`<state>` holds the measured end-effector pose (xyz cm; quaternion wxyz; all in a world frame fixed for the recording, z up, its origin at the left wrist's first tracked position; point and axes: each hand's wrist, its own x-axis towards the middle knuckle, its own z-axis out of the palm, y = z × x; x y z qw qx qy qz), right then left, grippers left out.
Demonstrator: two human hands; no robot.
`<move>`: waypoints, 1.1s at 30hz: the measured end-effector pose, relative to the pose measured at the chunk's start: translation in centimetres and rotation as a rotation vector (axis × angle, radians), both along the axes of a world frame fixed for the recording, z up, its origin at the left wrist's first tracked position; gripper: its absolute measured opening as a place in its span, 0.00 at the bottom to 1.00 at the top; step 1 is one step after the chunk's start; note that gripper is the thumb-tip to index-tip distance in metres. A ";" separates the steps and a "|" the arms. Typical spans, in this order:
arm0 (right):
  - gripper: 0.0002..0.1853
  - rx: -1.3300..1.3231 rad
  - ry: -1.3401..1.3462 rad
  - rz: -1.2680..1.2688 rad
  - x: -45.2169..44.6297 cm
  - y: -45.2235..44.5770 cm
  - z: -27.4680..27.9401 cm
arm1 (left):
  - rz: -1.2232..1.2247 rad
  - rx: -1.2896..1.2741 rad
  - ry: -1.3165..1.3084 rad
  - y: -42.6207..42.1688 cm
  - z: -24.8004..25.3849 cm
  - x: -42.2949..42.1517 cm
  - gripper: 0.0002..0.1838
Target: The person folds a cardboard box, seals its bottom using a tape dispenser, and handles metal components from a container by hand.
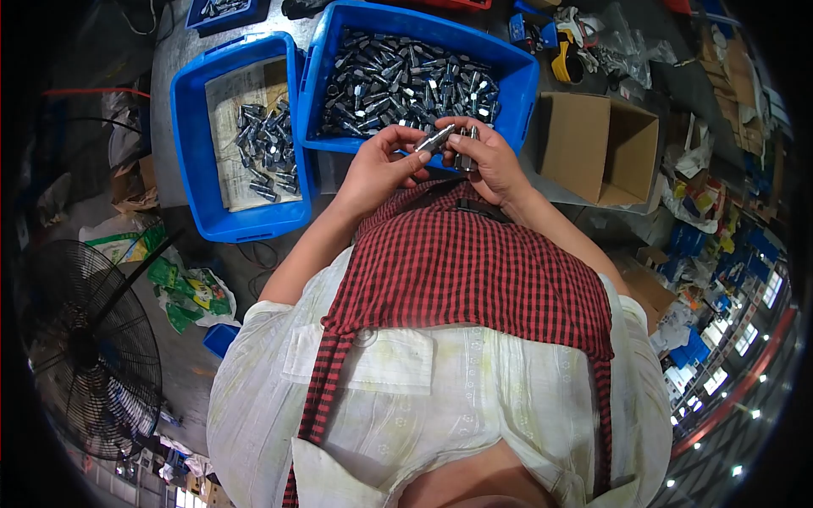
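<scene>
Metal fitting (434, 140) pinched in left hand (381, 169), at the near edge of the large blue bin (517, 80).
Probably best held lightly, fingertips off the ends; shiny, stepped, narrower at its far-right end. Right hand (495, 167) grips more fittings (467, 154); smaller blue bin (190, 140) left.

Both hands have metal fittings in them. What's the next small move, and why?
Probably lower the metal fitting in the left hand into the smaller blue bin: it lies on that hand's side and already holds similar-looking metal parts, while the right hand is occupied with other fittings.
</scene>
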<state>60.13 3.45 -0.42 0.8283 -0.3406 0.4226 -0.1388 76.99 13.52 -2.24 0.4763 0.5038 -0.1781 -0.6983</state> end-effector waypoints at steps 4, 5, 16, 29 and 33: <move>0.15 0.004 0.018 -0.011 0.1 0.1 0.1 | 0.019 -0.037 -0.068 0.0 0.0 -0.1 0.18; 0.16 0.005 0.004 0.001 0.0 0.0 0.0 | 0.032 -0.050 -0.095 -0.1 0.0 -0.2 0.19; 0.14 0.031 -0.026 -0.027 -0.3 0.2 -0.2 | 0.145 -0.198 -0.251 0.0 -0.1 -1.4 0.17; 0.18 0.011 -0.086 -0.007 -0.5 0.2 -0.3 | 0.182 -0.159 -0.065 0.1 -0.1 -1.0 0.18; 0.18 0.035 -0.092 -0.020 -0.6 0.2 -0.2 | 0.165 -0.183 -0.142 0.0 -0.5 -1.1 0.19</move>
